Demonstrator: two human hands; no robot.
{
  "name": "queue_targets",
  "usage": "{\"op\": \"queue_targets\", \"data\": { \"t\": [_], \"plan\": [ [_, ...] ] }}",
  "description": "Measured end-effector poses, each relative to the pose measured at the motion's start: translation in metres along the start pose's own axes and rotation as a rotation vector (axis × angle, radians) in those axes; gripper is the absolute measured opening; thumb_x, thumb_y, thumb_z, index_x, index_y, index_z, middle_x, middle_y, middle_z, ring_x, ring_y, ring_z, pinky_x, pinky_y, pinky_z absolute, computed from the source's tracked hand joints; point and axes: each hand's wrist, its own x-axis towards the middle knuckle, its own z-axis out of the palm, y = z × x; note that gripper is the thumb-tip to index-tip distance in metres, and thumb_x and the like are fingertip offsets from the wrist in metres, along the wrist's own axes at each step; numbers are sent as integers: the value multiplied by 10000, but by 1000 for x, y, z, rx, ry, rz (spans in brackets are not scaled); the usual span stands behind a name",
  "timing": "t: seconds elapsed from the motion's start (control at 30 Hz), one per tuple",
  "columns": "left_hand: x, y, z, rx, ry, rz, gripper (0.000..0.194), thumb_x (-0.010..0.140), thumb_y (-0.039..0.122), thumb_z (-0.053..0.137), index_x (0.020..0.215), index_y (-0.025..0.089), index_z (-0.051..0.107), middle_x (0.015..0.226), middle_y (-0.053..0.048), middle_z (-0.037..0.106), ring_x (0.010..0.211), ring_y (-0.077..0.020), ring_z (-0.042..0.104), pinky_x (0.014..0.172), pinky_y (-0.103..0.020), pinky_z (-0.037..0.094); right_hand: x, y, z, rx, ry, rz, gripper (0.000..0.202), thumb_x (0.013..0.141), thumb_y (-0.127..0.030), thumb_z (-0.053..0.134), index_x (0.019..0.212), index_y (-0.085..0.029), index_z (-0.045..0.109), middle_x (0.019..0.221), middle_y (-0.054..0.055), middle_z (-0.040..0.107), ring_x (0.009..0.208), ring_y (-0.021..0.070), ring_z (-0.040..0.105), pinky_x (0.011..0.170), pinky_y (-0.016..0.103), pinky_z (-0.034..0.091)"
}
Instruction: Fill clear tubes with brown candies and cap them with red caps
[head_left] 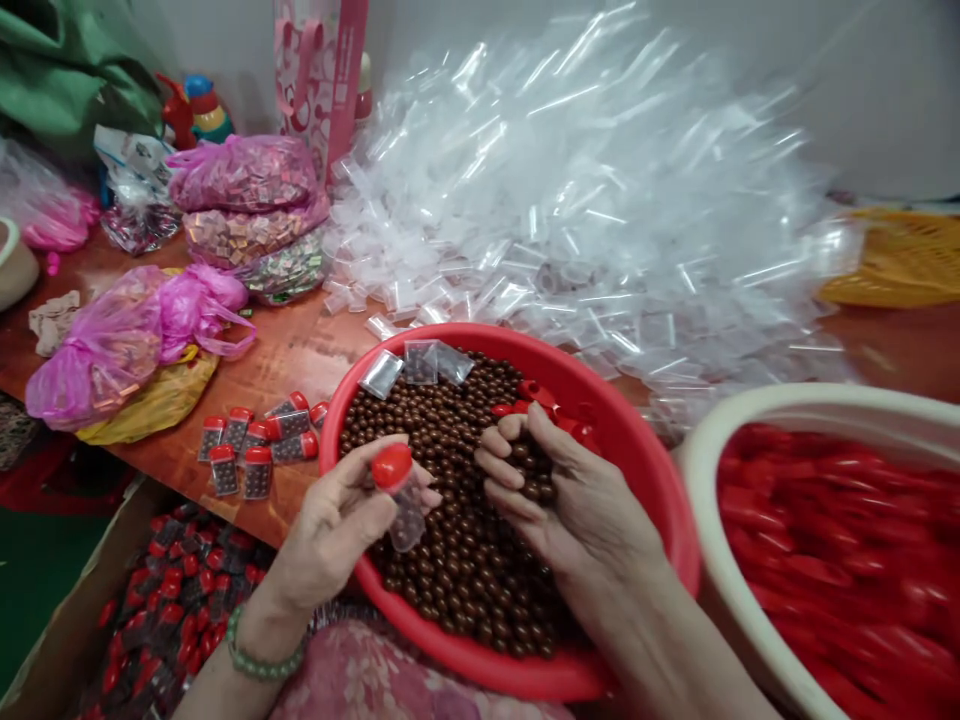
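A small clear plastic container (407, 520) with a red cap (392, 466) is pinched in the fingers of my left hand (337, 520); whether the dots showing through it are inside or behind it, I cannot tell. My right hand (577, 490) is cupped, its curled fingers around several brown balls (534, 472). Both hands are over a red basin (679, 510) of shiny brown balls (450, 590). Clear empty containers (421, 362) lie on the balls at the basin's far side. Loose red caps (577, 430) sit by its right wall, partly behind my right hand.
Filled, red-capped containers (257, 470) lie on the table (300, 340) left of the basin, with many more in a box (180, 610) below. A white tub (705, 450) of red caps stands right. Behind rises a heap of clear containers (570, 200). Pink bags (112, 340) sit left.
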Motion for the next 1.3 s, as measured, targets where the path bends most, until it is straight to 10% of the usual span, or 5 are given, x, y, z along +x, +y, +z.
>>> {"op": "queue_targets", "data": {
  "t": [0.3,0.57,0.77,1.1,1.3],
  "plan": [
    [7,-2,-5,-276,29,-67,314,888,354,686,1138,164,674,1095,-83,738,976,-210,742,907,-339,589,4,0,-12,-17,14,-6,365,565,-358,911,628,-172,603,569,-49,475,433,36,374,292,104,301],
    [0,21,-67,1430,407,606,432,932,236,568,1357,166,542,1307,-150,648,1230,-270,605,1080,-453,478,9,5,-7,-149,17,-15,382,596,-439,889,636,-178,613,592,-38,510,433,35,380,310,111,244],
    [5,14,-132,1800,602,490,465,941,382,500,1285,79,579,1196,-221,650,1156,-373,601,989,-585,498,2,5,-7,-99,64,-35,422,549,-461,906,636,-166,617,588,-31,542,429,43,399,314,123,243],
    [94,23,38,1554,-398,551,292,944,112,460,1193,172,601,1182,-123,641,1093,-239,609,960,-383,534,-18,13,-25,54,166,-89,423,597,-452,888,636,-158,587,565,-43,510,422,32,381,328,117,259],
    [169,-22,75,1892,-695,454,228,895,40,441,1027,84,622,1044,-156,660,1000,-267,591,899,-407,515,-17,9,-35,186,206,-100,408,581,-426,902,611,-160,594,548,-43,502,412,29,367,313,112,257]
  ]
}}
